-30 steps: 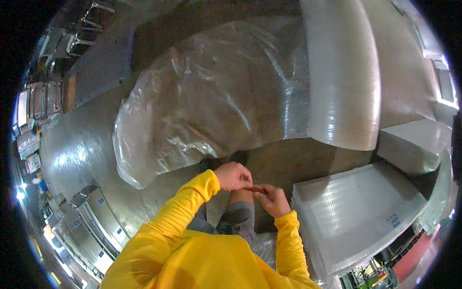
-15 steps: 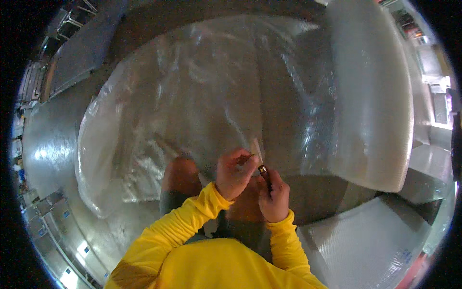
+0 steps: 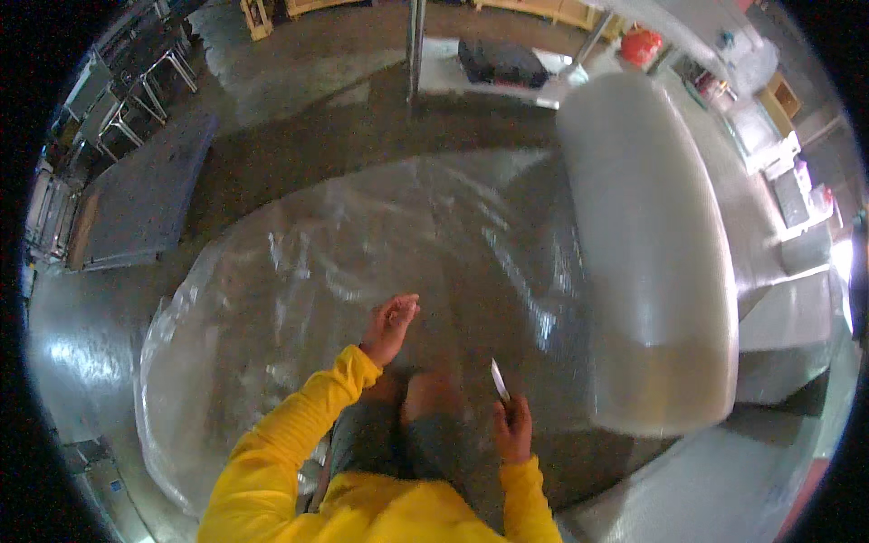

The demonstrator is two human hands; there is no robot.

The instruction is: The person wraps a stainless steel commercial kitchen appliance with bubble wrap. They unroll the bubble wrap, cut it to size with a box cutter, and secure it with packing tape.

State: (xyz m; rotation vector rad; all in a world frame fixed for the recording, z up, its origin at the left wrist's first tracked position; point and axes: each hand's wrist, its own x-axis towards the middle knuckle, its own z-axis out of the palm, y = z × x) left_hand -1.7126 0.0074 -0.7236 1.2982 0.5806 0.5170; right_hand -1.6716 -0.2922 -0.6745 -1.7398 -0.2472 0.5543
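Note:
My right hand is closed round the dark handle of a knife, its pale blade pointing up and away from me. To the left, my left hand hovers above a transparent plastic sheet, fingers loosely bent and nothing visible in them. The sheet looks like bubble wrap and spreads wrinkled over the floor in front of my knees. On the right it runs up to a large whitish roll of bubble wrap. Neither hand touches the roll.
A grey panel and metal-legged frames stand at the far left. Beyond the sheet are a metal post and a dark bundle on a white surface. More bubble wrap lies at the near right.
My hands, close together at the knife before, have parted. The left moved up and left, the right lower with the knife. The view has tilted up, showing more of the far floor.

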